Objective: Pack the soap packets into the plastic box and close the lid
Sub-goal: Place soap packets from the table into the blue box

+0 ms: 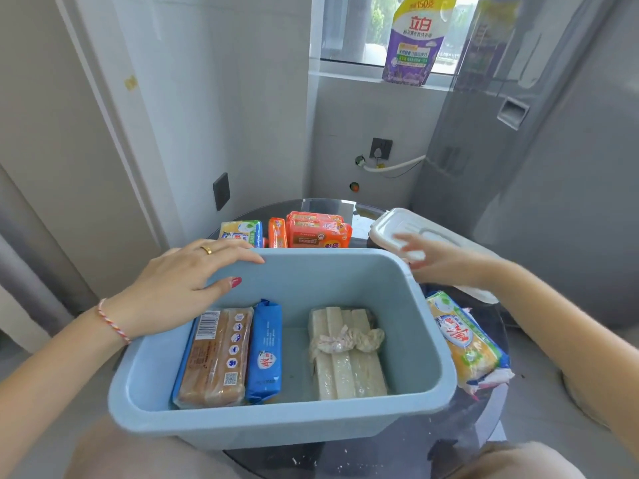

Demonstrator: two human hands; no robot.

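A light blue plastic box (276,426) stands open on a dark round glass table. Inside lie a brown soap packet (214,357), a blue packet (265,352) and a clear bag of white bars (345,354). My left hand (179,285) grips the box's far left rim, thumb inside. My right hand (439,261) is blurred beside the far right corner, fingers spread over the white lid (390,229), holding nothing. Behind the box sit orange packets (318,231) and a yellow-green packet (242,231). Another yellow packet (466,340) lies right of the box.
The glass table (449,444) is small and nearly filled by the box. A wall with a dark socket (221,191) is at back left. A tall grey appliance (553,167) stands to the right. A purple detergent pouch (415,43) rests on the windowsill.
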